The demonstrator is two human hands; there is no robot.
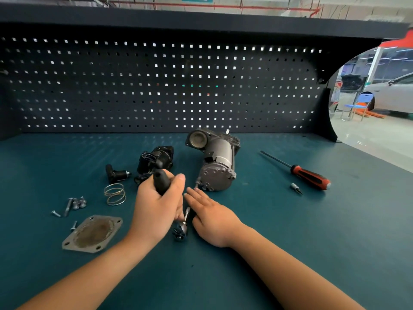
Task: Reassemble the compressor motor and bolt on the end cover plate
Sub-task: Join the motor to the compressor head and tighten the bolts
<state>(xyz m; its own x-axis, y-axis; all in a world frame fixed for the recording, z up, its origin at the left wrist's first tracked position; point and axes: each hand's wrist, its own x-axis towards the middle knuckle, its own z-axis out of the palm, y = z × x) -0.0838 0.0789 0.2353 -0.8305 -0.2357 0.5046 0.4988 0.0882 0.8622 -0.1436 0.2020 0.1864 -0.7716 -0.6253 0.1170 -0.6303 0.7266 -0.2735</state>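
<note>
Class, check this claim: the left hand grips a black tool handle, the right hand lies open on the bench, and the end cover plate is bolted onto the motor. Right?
No. The head view shows the end cover plate lying loose on the bench, apart from the motor. The rest stands: the left hand grips the black tool handle, the right hand lies open.

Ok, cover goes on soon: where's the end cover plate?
The end cover plate lies flat at lower left in the head view, left of the left hand, nearer you than the loose bolts.
</note>
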